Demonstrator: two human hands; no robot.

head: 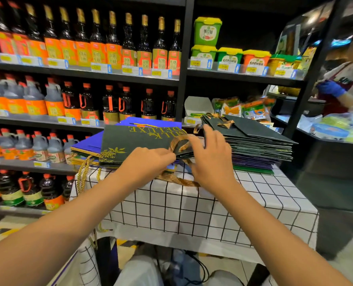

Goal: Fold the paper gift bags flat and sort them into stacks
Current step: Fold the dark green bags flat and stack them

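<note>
A dark green gift bag (134, 141) with gold "MILK DELUXE" lettering lies flat on a low pile of blue bags (84, 144) at the table's left. My left hand (148, 162) pinches its near right edge. My right hand (210, 155) is at the same end of the bag, fingers spread over the folded end and its gold ribbon handle (179, 142). To the right stands a taller stack of flat dark green bags (258, 139), with purple and green ones underneath.
The small table wears a white cloth with a black grid (202, 207). Shelves of sauce bottles (88, 50) stand right behind it. Gold cord handles (82, 174) hang over the left edge. At the far right a person in blue gloves (332, 88) works at a counter.
</note>
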